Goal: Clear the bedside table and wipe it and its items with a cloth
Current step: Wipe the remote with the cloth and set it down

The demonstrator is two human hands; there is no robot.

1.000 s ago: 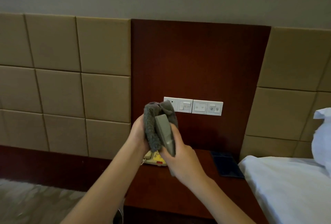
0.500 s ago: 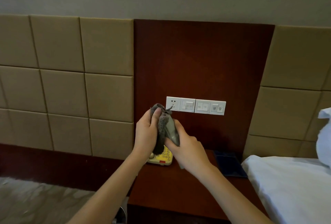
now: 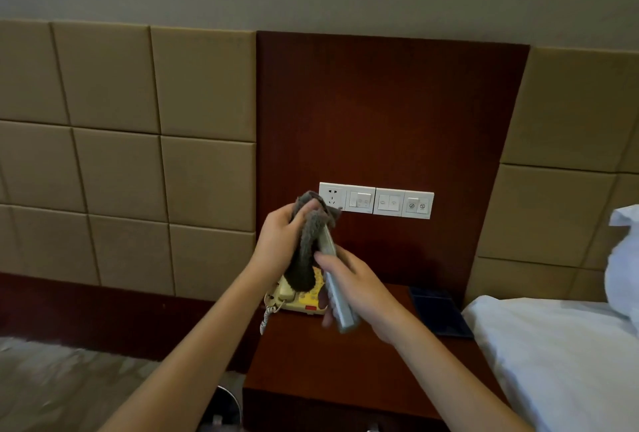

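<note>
Holding a long grey remote (image 3: 340,307) up in the air, the right hand (image 3: 363,293) has its fingers (image 3: 326,260) curled tight round the middle of it, as the head view shows. The remote stands almost upright. Its top end leans a little to the left, and its bottom end sticks out under the hand. The left hand (image 3: 280,241) grips a fuzzy grey cloth (image 3: 304,258), with the thumb and fingers pinched on the top of it. The cloth hangs down along the left side of the remote and touches it. Both hands are up above the back left part of the worktop (image 3: 345,362), which is dark red-brown wood. A yellowish phone (image 3: 304,302) sits on the worktop at the back left corner. Part of it is hidden behind the bottom of the cloth, and its curly cord (image 3: 264,319) hangs off the left edge. A dark blue flat thing (image 3: 439,315) lies at the back right of the worktop, just beside the bed (image 3: 560,362); what it is cannot be told. The bed has a white sheet, and a white pillow (image 3: 626,258) shows at the right edge. On the wood panel (image 3: 380,103) behind the worktop is a row of white switches (image 3: 390,201) with a plug socket at its left end. The top of the cloth is in front of that socket end. Tan padded squares (image 3: 121,172) cover the wall on both sides. Grey carpet (image 3: 52,379) is on the floor to the left.
</note>
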